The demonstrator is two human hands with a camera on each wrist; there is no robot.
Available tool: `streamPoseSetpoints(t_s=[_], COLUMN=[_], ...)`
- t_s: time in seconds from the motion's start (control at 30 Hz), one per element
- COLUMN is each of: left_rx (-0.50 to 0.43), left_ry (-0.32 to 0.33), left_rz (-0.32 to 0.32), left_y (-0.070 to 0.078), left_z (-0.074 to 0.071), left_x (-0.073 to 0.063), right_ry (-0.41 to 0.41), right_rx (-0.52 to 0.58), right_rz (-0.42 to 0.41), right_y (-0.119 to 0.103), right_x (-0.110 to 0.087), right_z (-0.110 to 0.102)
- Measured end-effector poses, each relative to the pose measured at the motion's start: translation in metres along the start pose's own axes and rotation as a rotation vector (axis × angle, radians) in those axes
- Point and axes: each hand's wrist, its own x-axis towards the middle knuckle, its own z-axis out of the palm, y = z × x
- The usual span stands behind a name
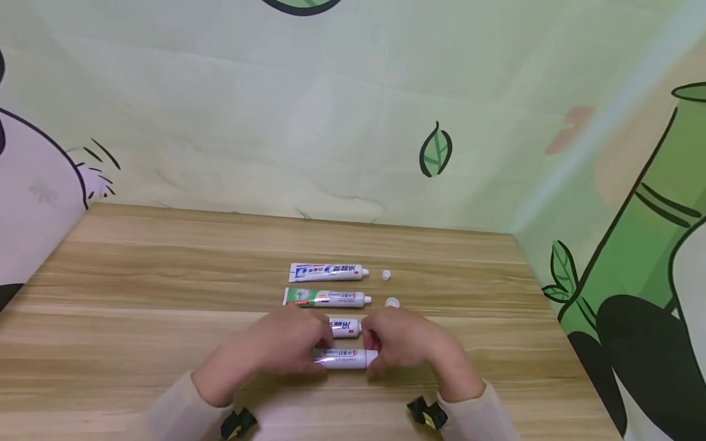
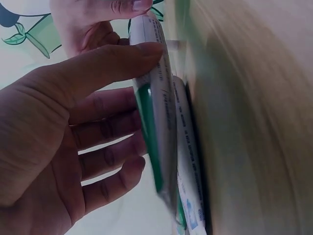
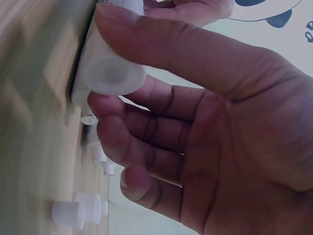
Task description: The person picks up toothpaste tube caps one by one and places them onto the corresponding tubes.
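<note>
A toothpaste tube (image 1: 343, 359) with a white and green body (image 2: 149, 132) lies between my hands, nearest to me. My left hand (image 1: 289, 340) pinches its body between thumb and fingers; the other fingers are loosely bent in the left wrist view. At the tube's right end, my right hand (image 1: 408, 337) pinches the wide white cap (image 3: 115, 76) with thumb and forefinger. The cap sits on the tube; whether it is loose I cannot tell. Just behind lies a second toothpaste tube (image 1: 344, 327), its left part hidden by my left hand.
Farther back are an uncapped green and white toothpaste tube (image 1: 331, 298) and an uncapped blue and white one (image 1: 328, 272). A small cap (image 1: 387, 275) and a wider cap (image 1: 392, 302) stand to their right. The wooden table (image 1: 138, 275) meets a printed backdrop (image 1: 331, 122).
</note>
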Motion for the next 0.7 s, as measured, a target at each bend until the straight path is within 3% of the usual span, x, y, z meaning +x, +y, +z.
streamPoseSetpoints(t_s=[0.7], left_rx=[0.138], left_ry=[0.017], left_rz=[0.026], left_y=[0.005], left_z=[0.014], left_x=[0.002], right_ry=[-0.033], right_rx=[-0.104], right_rz=[0.071], right_y=[-0.002], right_x=[0.008], right_z=[0.013])
